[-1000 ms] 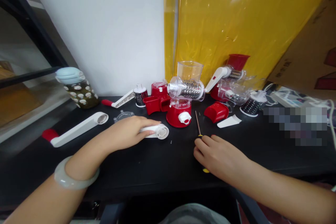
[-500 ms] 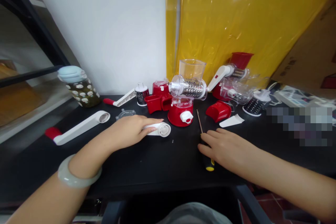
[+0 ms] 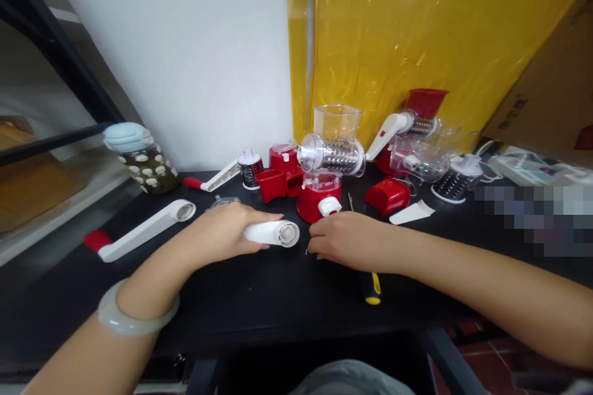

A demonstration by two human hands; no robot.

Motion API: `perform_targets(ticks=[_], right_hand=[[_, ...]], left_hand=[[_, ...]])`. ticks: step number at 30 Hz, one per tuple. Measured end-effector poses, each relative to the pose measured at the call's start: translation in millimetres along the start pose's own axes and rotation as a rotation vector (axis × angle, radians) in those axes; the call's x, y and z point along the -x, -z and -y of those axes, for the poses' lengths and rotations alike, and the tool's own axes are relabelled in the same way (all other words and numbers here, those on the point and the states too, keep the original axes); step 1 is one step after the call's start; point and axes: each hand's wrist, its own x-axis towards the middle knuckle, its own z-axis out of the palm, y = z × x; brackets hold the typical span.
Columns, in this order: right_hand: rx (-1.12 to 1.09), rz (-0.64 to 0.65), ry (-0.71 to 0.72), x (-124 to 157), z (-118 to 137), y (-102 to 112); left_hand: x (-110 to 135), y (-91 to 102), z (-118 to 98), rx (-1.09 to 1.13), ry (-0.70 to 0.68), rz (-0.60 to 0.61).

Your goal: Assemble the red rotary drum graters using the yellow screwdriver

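Observation:
My left hand (image 3: 227, 231) is closed around a white crank handle (image 3: 265, 233), whose round hub with a socket points right. Just right of the hub, my right hand (image 3: 340, 236) is low over the table with its fingers pinched together. At those fingertips is a tiny metal screw (image 3: 306, 252), partly covered by them. Under my right wrist lies a screwdriver with a black and yellow handle (image 3: 373, 290); its middle is hidden. Behind both hands stands a red drum grater (image 3: 319, 197) with a clear hopper and a metal grating drum.
A second crank handle (image 3: 143, 231) with a red knob lies at left, near a bottle (image 3: 148, 166). Farther back are a small grating drum (image 3: 251, 170) and red grater parts (image 3: 273, 185). To the right are a red pusher (image 3: 388, 194), a white scoop-like piece (image 3: 412, 213) and another drum (image 3: 456, 179).
My right hand has let go of the screwdriver and moved left to the screw. In my left hand the crank handle is lifted and turned slightly.

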Motion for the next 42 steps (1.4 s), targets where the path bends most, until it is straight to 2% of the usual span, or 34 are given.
perform_targets(ticks=[4, 10, 17, 20, 26, 28, 30, 35, 42], right_hand=[[-0.040, 0.023, 0.053, -18, -5, -11], [-0.063, 0.059, -0.081, -21, -2, -19], [-0.228, 0.125, -0.138, -25, -4, -19], [-0.163, 0.133, -0.156, -27, 0, -22], [0.107, 0.113, -0.123, -26, 10, -28], [0.064, 0.105, -0.141, -23, 10, -23], [-0.076, 0.094, -0.151, -19, 8, -13], [-0.419, -0.008, -0.051, -8, 0, 16], [-0.555, -0.254, 0.072, -11, -9, 23]], left_hand=[[2, 5.3, 1, 0.004, -0.047, -0.022], [3, 7.4, 3, 0.023, -0.049, -0.017], [3, 7.0, 5, 0.015, -0.027, -0.027], [2, 6.8, 5, 0.001, -0.024, -0.016], [3, 5.0, 8, -0.010, 0.007, -0.006], [3, 5.2, 8, 0.003, 0.000, -0.017], [4, 6.0, 7, 0.003, -0.020, -0.036], [5, 8.1, 1, 0.015, -0.107, -0.060], [2, 13.9, -11, 0.082, -0.165, 0.002]])
